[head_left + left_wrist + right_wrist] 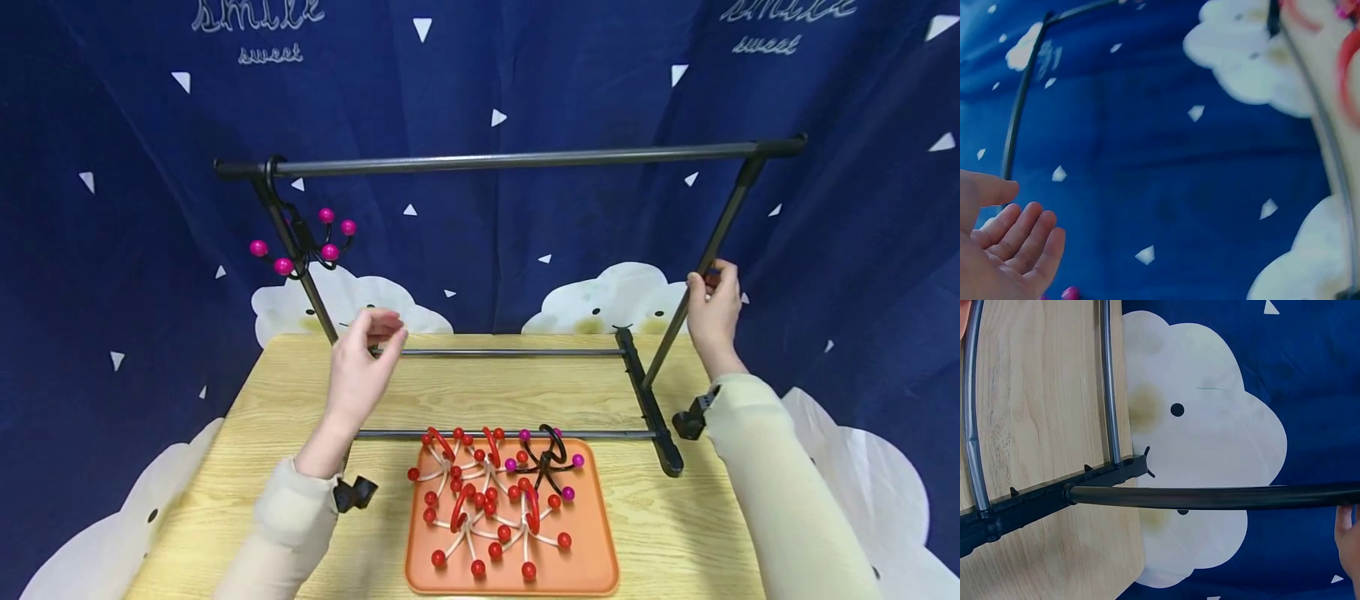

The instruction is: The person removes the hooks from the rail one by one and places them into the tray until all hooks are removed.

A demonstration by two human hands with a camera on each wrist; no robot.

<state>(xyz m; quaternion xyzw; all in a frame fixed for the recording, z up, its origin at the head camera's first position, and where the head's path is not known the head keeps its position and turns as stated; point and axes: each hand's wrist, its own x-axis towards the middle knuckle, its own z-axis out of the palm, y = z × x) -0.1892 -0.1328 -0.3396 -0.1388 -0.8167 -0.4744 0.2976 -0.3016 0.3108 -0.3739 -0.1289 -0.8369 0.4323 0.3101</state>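
My left hand [358, 371] is raised inside the left end of a black metal garment rack [480, 162], fingers loosely bent and nothing between them. In the left wrist view the same hand [1013, 250] shows a bare palm. At the far right my right hand [714, 312] grips the rack's right post [727, 217] partway up; the right wrist view shows fingers [1344, 528] against that post. A black multi-arm hook hanger [303, 237] with pink ball tips hangs from the top bar's left end, above my left hand.
An orange tray [585, 567] stands at the front of the wooden table [240, 467]. On it lie several white-armed hangers [465, 523] with red hooks and balls, plus a black one [545, 460] with magenta balls. Behind the rack hangs a blue curtain [480, 225].
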